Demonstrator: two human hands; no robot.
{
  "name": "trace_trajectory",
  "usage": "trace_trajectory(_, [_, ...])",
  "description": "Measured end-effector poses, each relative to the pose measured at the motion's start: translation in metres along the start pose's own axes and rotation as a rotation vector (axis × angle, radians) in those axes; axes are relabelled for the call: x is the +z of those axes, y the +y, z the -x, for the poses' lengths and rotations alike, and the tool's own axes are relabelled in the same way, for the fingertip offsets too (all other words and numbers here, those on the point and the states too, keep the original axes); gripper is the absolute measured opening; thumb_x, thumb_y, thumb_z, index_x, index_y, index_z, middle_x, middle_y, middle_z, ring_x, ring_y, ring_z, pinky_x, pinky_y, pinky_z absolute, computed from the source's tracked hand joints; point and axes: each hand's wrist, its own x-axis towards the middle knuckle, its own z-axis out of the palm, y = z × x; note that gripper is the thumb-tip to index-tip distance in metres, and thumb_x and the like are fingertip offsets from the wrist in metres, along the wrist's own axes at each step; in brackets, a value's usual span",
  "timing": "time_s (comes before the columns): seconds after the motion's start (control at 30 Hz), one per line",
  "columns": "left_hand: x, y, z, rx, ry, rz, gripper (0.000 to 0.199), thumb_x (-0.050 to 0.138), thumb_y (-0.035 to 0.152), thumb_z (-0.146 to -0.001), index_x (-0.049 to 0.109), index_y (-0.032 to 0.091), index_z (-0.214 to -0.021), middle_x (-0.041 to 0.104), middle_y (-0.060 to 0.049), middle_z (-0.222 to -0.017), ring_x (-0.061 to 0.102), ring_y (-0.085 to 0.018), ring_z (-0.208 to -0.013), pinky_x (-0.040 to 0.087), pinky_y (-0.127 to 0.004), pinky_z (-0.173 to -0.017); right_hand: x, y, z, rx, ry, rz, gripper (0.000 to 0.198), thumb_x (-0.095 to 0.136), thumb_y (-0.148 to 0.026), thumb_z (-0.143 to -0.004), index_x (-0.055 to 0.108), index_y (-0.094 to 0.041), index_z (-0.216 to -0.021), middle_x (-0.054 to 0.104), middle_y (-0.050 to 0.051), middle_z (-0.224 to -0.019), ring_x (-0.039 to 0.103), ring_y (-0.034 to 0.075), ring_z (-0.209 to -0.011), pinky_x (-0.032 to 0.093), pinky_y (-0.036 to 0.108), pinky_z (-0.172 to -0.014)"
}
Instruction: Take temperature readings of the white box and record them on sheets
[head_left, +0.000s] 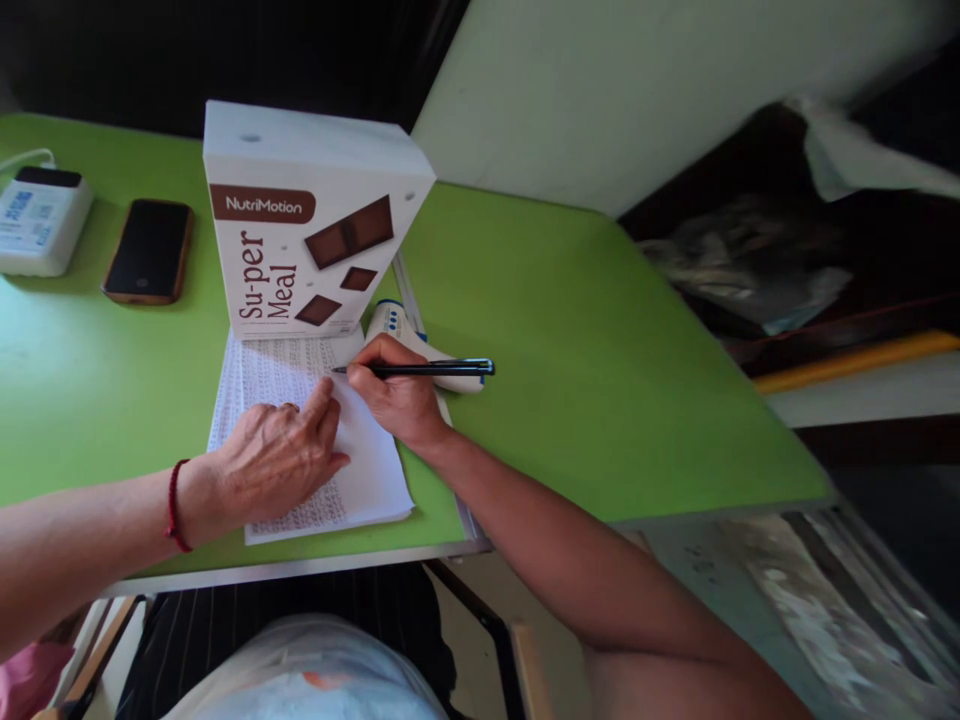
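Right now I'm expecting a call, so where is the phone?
In the head view, the phone lies on the left part of the green table, between the white block at the far left and the NutriMotion box.

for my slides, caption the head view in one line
Left hand on the paper, right hand holding a black pen, a NutriMotion box beyond.

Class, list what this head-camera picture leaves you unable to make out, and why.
Head view:
The wording of the writing: too small to read.
Part of the paper sheets: covered by the left hand.
Part of the white-and-blue device: behind the right hand.
White block: cut off by the left edge.
Su-per Meal box: its back faces away.
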Motion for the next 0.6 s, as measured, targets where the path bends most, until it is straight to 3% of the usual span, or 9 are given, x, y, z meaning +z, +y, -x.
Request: trace_trajectory(0.6, [-0.0004,-0.0003,0.0002,-0.002,-0.009,-0.008,0.046,0.048,0.042,-0.108,0.063,0.007,-0.134,0.057,-0.030,-0.145,0.076,-0.028,-0.080,0.055,-0.036,-0.056,-0.0020,0.0031,0.0017,0.046,0.035,0.003,0.015,0.058,-0.026,-0.078,0.048,-0.026,-0.067,0.051,-0.007,-0.057,0.044,0.013,-0.055,0.041,0.028,-0.056])
